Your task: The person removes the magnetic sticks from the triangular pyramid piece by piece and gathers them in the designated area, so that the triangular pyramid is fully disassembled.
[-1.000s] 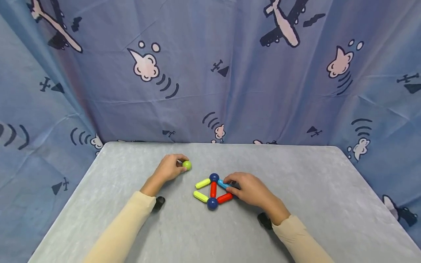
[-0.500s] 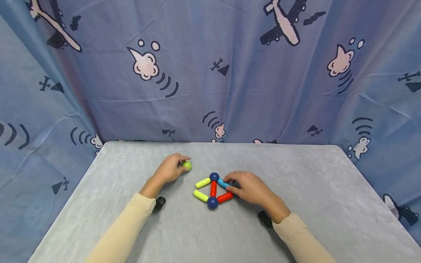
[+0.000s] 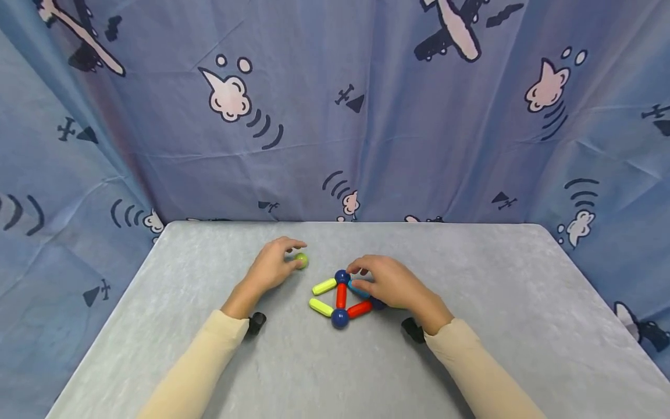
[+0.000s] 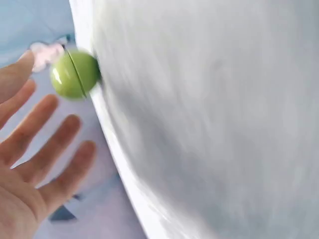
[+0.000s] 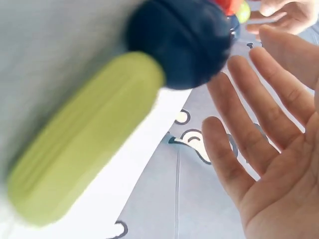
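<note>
My left hand (image 3: 269, 267) is at a green ball (image 3: 301, 260), its fingers spread around it without gripping. In the left wrist view the ball (image 4: 75, 74) sits beyond the loose fingertips. Over the right side of a stick-and-ball figure is my right hand (image 3: 396, 285), fingers relaxed and holding nothing. Beneath its fingertips lies a light blue rod (image 3: 358, 289), partly covered. A far dark blue ball (image 3: 342, 277) and a near dark blue ball (image 3: 339, 318) are joined by a red rod (image 3: 341, 297). In the right wrist view, another dark blue ball (image 5: 182, 42) meets a yellow-green rod (image 5: 87, 139).
Two yellow-green rods, an upper rod (image 3: 324, 286) and a lower rod (image 3: 321, 306), point left from the figure. A second red rod (image 3: 360, 309) angles right. The grey-white table (image 3: 335, 378) ends at a blue patterned curtain (image 3: 314, 116).
My left fingers have loosened from the green ball. My right hand has come off the light blue rod and shifted up and left, uncovering a dark blue ball and part of a yellow-green rod.
</note>
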Available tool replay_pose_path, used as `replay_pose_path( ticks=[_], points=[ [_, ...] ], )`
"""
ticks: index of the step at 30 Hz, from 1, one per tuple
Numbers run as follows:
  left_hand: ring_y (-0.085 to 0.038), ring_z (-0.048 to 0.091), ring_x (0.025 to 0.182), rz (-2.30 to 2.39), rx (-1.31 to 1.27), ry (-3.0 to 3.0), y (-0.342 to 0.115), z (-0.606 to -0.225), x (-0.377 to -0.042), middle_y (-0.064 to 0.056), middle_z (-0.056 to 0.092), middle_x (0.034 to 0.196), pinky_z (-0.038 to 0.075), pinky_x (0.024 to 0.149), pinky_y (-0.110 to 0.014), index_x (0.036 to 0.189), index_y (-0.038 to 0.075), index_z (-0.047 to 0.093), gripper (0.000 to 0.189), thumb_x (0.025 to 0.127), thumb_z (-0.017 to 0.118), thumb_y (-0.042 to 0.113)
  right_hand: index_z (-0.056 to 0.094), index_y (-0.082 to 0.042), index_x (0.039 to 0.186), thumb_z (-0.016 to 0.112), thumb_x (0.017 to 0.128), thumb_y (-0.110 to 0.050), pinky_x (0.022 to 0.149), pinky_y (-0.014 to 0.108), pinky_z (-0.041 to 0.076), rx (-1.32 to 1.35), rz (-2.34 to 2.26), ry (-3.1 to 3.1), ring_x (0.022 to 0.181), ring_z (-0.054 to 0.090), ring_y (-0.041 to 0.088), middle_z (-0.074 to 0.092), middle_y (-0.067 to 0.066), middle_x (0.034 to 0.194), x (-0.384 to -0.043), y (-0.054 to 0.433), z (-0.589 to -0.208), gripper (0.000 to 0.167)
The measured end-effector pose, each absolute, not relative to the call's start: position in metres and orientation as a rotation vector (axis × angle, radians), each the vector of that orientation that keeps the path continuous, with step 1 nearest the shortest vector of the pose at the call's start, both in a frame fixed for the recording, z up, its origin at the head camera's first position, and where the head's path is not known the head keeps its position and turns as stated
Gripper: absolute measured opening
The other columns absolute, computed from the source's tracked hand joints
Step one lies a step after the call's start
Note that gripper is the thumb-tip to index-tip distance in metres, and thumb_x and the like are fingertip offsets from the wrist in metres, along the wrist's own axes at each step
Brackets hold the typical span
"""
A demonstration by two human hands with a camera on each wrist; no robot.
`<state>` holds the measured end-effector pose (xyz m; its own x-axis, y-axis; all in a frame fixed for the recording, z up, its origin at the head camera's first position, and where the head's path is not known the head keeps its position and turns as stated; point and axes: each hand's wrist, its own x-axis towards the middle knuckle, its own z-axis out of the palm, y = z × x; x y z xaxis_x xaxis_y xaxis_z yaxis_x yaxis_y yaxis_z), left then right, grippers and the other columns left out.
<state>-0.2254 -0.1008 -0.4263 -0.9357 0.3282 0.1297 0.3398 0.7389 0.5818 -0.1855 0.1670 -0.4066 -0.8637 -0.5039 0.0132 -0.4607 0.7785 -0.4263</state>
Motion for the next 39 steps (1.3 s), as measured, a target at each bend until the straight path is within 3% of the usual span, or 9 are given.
replay_pose_path(
  ticks=[4, 8, 22, 31, 39],
  points=[
    [-0.025, 0.062, 0.105, -0.952, -0.739, -2.856, -0.085, -0.421, -0.209, -0.008, 0.070, 0.114, 0.050, 0.093, -0.044, 0.116, 0.011, 0.072, 0.028, 0.089, 0.075, 0.016, 0.071, -0.015, 0.117, 0.072, 0.092, -0.024, 0.089, 0.041, 0.055, -0.809, -0.675, 2.849, 0.103, 0.067, 0.021, 0.072, 0.000, 0.113, -0.193, 0.158, -0.406, 0.027],
    [-0.024, 0.059, 0.108, -0.877, -0.825, -2.871, -0.074, -0.421, -0.199, -0.004, 0.070, 0.112, 0.050, 0.094, -0.043, 0.112, 0.013, 0.075, 0.024, 0.088, 0.076, 0.016, 0.071, -0.015, 0.117, 0.072, 0.092, -0.023, 0.089, 0.040, 0.055, -0.818, -0.672, 2.852, 0.102, 0.067, 0.020, 0.071, 0.000, 0.113, -0.198, 0.153, -0.412, 0.026],
    [-0.028, 0.062, 0.115, -0.789, -0.653, -2.943, -0.090, -0.432, -0.229, -0.006, 0.070, 0.115, 0.050, 0.101, -0.043, 0.108, 0.009, 0.076, 0.024, 0.086, 0.073, -0.001, 0.071, -0.017, 0.119, 0.073, 0.091, -0.022, 0.091, 0.038, 0.054, -0.726, -0.670, 2.825, 0.100, 0.067, 0.015, 0.072, -0.003, 0.115, -0.205, 0.147, -0.423, 0.028],
    [-0.025, 0.065, 0.102, -0.853, -0.558, -2.937, -0.093, -0.431, -0.240, -0.006, 0.069, 0.111, 0.052, 0.089, -0.041, 0.108, 0.011, 0.076, 0.026, 0.084, 0.077, 0.003, 0.071, -0.018, 0.119, 0.073, 0.092, -0.023, 0.092, 0.039, 0.054, -0.690, -0.655, 2.814, 0.100, 0.067, 0.014, 0.072, -0.004, 0.114, -0.205, 0.149, -0.423, 0.028],
    [-0.026, 0.062, 0.109, -0.825, -0.584, -2.867, -0.087, -0.427, -0.222, -0.004, 0.068, 0.112, 0.051, 0.094, -0.045, 0.109, 0.012, 0.075, 0.025, 0.084, 0.080, 0.013, 0.071, -0.017, 0.118, 0.071, 0.093, -0.022, 0.092, 0.039, 0.055, -0.733, -0.705, 2.800, 0.099, 0.068, 0.015, 0.072, -0.002, 0.114, -0.201, 0.155, -0.425, 0.026]
  ],
)
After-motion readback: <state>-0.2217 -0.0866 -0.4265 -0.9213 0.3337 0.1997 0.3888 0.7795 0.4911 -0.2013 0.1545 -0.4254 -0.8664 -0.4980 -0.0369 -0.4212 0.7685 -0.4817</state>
